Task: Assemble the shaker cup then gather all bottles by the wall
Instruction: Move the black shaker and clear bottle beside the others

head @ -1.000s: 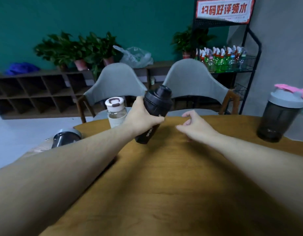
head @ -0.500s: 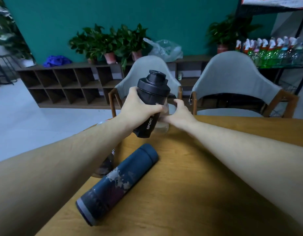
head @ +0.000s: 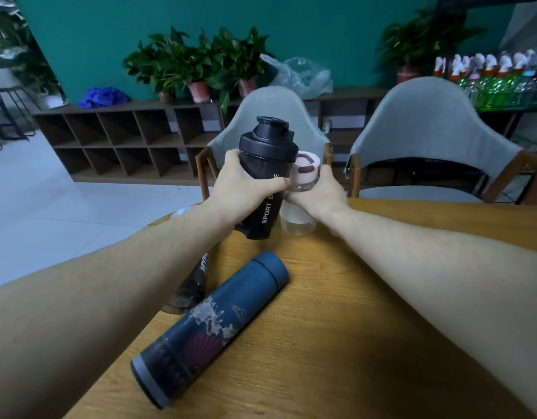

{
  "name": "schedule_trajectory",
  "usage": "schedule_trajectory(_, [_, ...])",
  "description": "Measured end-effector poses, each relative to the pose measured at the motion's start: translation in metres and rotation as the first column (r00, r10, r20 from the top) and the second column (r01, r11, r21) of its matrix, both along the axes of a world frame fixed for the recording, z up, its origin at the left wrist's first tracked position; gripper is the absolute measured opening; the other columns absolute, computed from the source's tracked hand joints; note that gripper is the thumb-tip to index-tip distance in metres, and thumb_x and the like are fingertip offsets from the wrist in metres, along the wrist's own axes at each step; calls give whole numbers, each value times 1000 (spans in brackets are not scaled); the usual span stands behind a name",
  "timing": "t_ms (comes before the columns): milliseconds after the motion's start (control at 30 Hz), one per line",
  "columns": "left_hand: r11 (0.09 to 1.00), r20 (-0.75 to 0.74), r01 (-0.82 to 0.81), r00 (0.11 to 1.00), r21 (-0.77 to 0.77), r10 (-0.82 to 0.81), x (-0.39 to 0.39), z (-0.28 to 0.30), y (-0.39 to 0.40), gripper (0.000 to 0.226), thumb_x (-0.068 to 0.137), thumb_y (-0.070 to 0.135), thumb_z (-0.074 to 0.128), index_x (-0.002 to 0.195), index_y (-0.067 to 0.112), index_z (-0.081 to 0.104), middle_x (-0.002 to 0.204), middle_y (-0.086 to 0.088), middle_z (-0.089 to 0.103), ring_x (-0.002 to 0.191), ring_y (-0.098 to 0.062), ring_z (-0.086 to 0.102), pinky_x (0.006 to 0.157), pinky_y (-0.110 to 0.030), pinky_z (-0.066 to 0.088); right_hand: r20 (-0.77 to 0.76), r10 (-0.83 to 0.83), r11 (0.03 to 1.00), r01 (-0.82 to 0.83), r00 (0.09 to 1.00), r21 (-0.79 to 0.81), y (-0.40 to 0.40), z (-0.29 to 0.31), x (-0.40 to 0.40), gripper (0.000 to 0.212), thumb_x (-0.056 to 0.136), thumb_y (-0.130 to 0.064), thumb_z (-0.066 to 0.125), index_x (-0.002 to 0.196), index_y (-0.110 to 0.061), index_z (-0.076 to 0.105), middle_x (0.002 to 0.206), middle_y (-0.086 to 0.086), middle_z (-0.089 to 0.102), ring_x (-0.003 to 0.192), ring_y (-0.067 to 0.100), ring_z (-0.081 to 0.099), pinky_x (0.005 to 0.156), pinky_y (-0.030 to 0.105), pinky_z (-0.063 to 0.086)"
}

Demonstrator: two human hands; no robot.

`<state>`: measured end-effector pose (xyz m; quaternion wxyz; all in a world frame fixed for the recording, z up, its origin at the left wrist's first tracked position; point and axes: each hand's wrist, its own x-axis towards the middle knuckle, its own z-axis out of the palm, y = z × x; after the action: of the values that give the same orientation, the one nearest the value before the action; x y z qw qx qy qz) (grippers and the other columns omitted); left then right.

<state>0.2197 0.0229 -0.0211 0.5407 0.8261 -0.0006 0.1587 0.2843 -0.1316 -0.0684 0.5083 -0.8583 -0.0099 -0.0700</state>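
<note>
My left hand (head: pixel 241 189) grips a black shaker cup (head: pixel 265 176) with its lid on, held tilted just above the wooden table (head: pixel 336 328) at the far edge. Right beside it stands a small clear bottle (head: pixel 299 216) with a white and maroon lid, and my right hand (head: pixel 320 192) is wrapped around its upper part. A dark blue flask (head: pixel 213 325) with a flower print lies on its side in the middle of the table. A dark translucent shaker bottle (head: pixel 190 288) stands at the left edge, mostly hidden under my left forearm.
Two grey chairs (head: pixel 424 128) stand behind the table's far side. Beyond them is a low brown cubby shelf (head: pixel 125 137) with potted plants against a green wall. A wire rack of green bottles (head: pixel 503 83) is at the far right.
My view has swung left, dropping the pink-lidded shaker at the right from sight. My right hand has reached to the clear bottle and closed on it. The black shaker stays in my left hand.
</note>
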Motion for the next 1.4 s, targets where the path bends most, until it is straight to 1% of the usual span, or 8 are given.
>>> schedule_trajectory(100, [999,1,33,999,-8,-33,-9,8,-15,78,69,31,90,131,19,44,114,6,63,100,-5,63,74,-21,50,31,-33,999,32,999,15,-26,8,-14,74,69,-50,84,127,-22,48,120,0,65,109,23,63,90,39,54])
schedule_trajectory(200, [997,-1,79,997,-24,-79,-18,17,-39,78,68,34,90,130,19,45,116,4,63,104,-9,64,80,-27,53,47,-61,998,61,997,-4,-61,24,-33,74,67,-51,83,125,-24,47,119,-2,65,107,23,64,91,43,55])
schedule_trajectory(567, [959,8,267,963,-94,-268,-60,38,-192,68,73,26,90,124,19,47,109,10,62,96,2,59,67,-15,44,92,-202,975,209,975,-72,-230,63,-129,65,68,-46,85,117,-30,45,110,-9,61,102,18,62,87,38,54])
schedule_trajectory(833, [895,-33,428,900,-122,-435,-87,14,-320,77,69,25,92,129,20,45,119,8,59,105,-4,58,75,-16,44,72,-353,931,358,933,-72,-359,54,-196,71,64,-45,86,123,-32,48,120,-7,65,110,18,64,94,43,55])
schedule_trajectory(933, [865,-83,482,865,-139,-495,-96,0,-370,76,71,22,91,127,23,41,107,17,55,94,2,54,71,-13,42,72,-422,904,425,904,-43,-409,46,-216,71,67,-40,88,125,-29,48,120,-8,64,109,17,63,93,38,53])
schedule_trajectory(1000, [855,-96,498,853,-147,-513,-99,-7,-387,78,71,21,91,129,24,39,105,17,54,93,0,54,76,-18,44,65,-448,890,452,891,-60,-427,42,-223,66,69,-39,88,118,-30,45,115,-8,62,107,17,62,89,36,52])
schedule_trajectory(1167, [835,-125,532,827,-142,-548,-101,-25,-446,89,68,22,92,138,20,38,117,10,54,114,-13,53,100,-33,46,39,-555,831,555,831,-14,-492,26,-233,67,67,-39,89,118,-29,46,118,-4,65,111,21,65,95,42,53])
schedule_trajectory(1400, [838,-145,526,826,-146,-544,-95,-48,-499,86,64,25,95,131,28,40,126,7,59,122,-19,56,107,-46,47,24,-598,801,597,801,41,-537,11,-229,66,68,-33,89,117,-29,46,114,-8,63,108,19,64,93,37,53])
